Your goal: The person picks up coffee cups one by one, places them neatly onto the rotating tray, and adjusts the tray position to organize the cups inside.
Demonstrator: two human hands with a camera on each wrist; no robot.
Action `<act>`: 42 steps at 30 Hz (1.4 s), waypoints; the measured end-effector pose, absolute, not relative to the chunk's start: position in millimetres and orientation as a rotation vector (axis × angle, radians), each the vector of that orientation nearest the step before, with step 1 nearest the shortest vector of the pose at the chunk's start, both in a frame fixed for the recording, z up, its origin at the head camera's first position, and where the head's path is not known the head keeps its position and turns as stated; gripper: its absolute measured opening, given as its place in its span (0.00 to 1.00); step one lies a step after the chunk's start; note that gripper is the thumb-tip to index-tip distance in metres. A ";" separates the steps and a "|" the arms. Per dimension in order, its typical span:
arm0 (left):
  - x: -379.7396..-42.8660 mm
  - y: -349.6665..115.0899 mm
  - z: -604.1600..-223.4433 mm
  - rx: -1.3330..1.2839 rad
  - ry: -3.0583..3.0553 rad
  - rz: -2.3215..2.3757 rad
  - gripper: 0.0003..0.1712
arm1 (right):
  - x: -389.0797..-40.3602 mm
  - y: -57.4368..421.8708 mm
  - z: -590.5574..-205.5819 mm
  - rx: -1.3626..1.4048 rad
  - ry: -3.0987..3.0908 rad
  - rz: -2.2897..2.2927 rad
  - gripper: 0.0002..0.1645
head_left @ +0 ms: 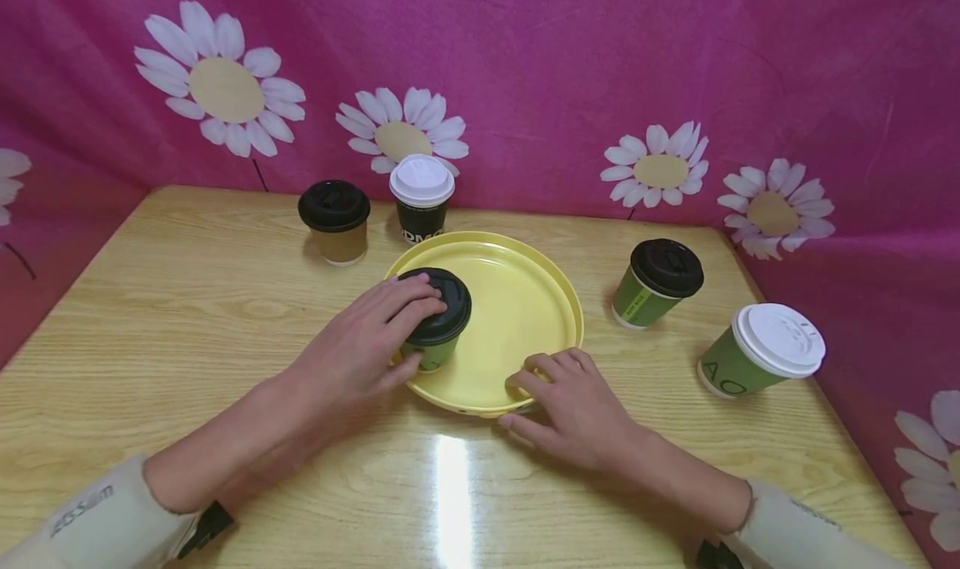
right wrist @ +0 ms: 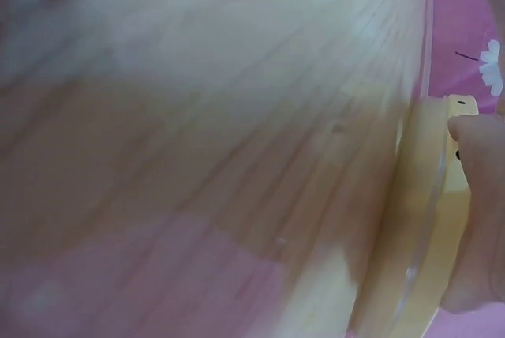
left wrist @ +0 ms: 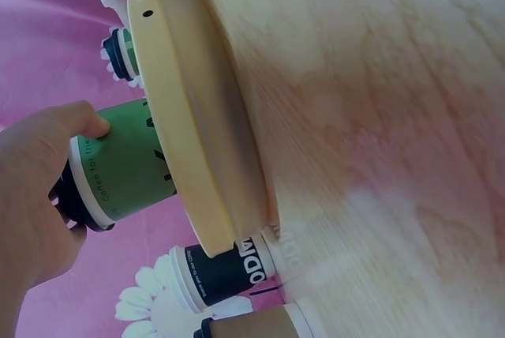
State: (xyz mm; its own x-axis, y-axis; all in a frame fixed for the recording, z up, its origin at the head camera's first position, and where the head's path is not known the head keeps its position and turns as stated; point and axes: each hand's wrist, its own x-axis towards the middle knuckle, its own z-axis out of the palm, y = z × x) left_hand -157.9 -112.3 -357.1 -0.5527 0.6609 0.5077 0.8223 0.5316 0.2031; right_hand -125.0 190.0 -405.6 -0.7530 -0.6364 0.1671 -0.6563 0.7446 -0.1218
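Note:
My left hand [head_left: 360, 336] grips a green paper cup with a black lid [head_left: 442, 302], thumb on its near side and fingers over the lid. This cup stands upright at the left part of a round yellow tray [head_left: 510, 311]. In the left wrist view the tray's rim hides the base of the green cup [left wrist: 126, 156], so whether it touches the tray floor I cannot tell. My right hand [head_left: 577, 411] holds the tray's near right rim, thumb outside and fingers inside. The right wrist view shows that thumb on the yellow tray wall [right wrist: 418, 259].
Behind the tray stand a brown cup with a black lid [head_left: 337, 227] and a black cup with a white lid [head_left: 422, 202]. To its right are a green black-lidded cup [head_left: 648, 290] and a green white-lidded cup [head_left: 750, 356]. A pink flowered cloth [head_left: 525, 94] borders the wooden table [head_left: 187, 319].

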 end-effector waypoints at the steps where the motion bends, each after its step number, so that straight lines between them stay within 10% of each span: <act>1: -158.2 -112.7 -357.0 -1.222 -2.404 -0.602 0.31 | -124.3 189.2 -405.5 1.048 -2.824 0.262 0.27; 42: -173.5 -123.3 -358.0 -1.287 -2.338 -0.629 0.29 | -106.9 162.6 -407.0 0.857 -2.854 0.263 0.24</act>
State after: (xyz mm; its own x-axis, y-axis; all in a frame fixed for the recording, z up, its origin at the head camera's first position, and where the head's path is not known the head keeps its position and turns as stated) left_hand -173.5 -123.3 -358.0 -0.4979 0.6797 0.5386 0.8582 0.4758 0.1929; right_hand -106.9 162.6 -407.0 -0.8255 -0.5306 0.1924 -0.5569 0.8213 -0.1241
